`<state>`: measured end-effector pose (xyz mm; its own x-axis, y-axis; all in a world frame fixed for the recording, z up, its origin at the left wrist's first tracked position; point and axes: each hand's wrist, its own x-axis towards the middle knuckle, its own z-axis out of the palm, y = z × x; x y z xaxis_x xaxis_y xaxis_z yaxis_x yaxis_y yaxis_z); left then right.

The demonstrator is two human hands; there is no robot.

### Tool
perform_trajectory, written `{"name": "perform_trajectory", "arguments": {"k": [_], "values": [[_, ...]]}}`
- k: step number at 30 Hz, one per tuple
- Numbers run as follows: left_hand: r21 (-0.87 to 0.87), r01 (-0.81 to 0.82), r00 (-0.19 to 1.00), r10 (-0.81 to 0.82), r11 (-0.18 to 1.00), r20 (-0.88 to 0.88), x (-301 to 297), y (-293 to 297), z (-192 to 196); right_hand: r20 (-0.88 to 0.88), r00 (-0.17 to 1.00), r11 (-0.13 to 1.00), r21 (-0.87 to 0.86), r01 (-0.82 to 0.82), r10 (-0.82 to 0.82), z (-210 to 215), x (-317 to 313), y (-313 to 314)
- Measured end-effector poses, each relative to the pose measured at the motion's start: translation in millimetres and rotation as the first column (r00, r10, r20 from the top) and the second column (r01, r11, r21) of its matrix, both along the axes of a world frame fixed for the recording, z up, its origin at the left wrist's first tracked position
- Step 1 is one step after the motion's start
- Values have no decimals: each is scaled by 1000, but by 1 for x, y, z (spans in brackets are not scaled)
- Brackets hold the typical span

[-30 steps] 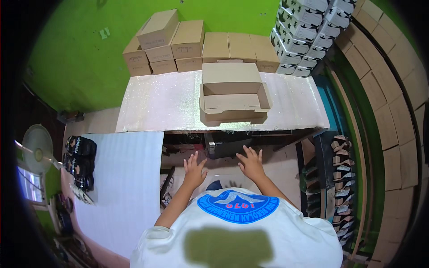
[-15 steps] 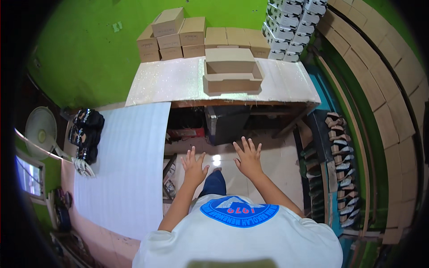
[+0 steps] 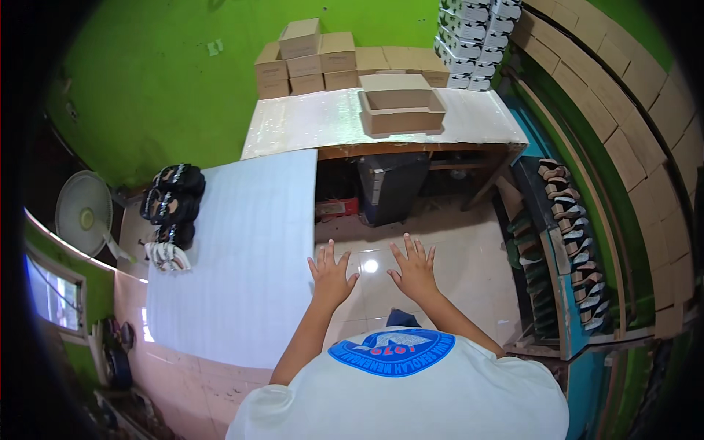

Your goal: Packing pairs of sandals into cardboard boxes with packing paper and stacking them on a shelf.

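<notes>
At the far left a white pedestal fan stands by the wall, and beside it a cluster of black sandals lies on the floor, touching the left edge of a large white ribbed sheet that runs from the bench's left front corner down toward the person.

The left hand is held out flat, fingers spread, its grip released and holding nothing; it hovers just beside the right edge of the white sheet, over the glossy tiled floor. The right hand is next to it, likewise open with splayed fingers and empty, above a bright reflection on the tiles. Neither hand touches anything that can be seen.

Beyond them, the bench carries an open brown cardboard box toward its right half, seemingly nested on its own lid. Plain closed cartons are stacked along the bench's back edge, and printed shoe boxes rise at its back right corner. A dark container sits under the bench. To the right, a rack holds rows of footwear, and flattened cardboard lines the far right wall.

By the look of it, this is a pause between handlings: both hands free and well apart from the open box. As the nearest thing is the white sheet, any move on it would call for the left hand to shift leftward and close on its right edge; reaching the box would call for stepping toward the bench's front edge.
</notes>
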<state>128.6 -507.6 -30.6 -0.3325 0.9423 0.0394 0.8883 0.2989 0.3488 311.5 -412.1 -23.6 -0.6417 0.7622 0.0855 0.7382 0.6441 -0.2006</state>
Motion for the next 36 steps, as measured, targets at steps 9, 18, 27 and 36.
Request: {"name": "perform_trajectory", "arguments": {"k": [9, 18, 27, 36], "values": [[-103, -65, 996, 70, 993, 51, -74, -134, 4, -30, 1000, 1000, -27, -2, 1, -4, -85, -98], [-105, -154, 985, 161, 983, 58, -129, -194, 6, 29, 997, 996, -56, -63, 65, -4, -125, -147], [-59, -310, 947, 314, 949, 70, -235, -257, -2, -32, 972, 972, -21, -235, 235, -3, -235, -191], [81, -495, 848, 502, 865, -169, -460, -306, -15, -178, 915, 932, 48, -360, 363, -22, -420, -232]]}}
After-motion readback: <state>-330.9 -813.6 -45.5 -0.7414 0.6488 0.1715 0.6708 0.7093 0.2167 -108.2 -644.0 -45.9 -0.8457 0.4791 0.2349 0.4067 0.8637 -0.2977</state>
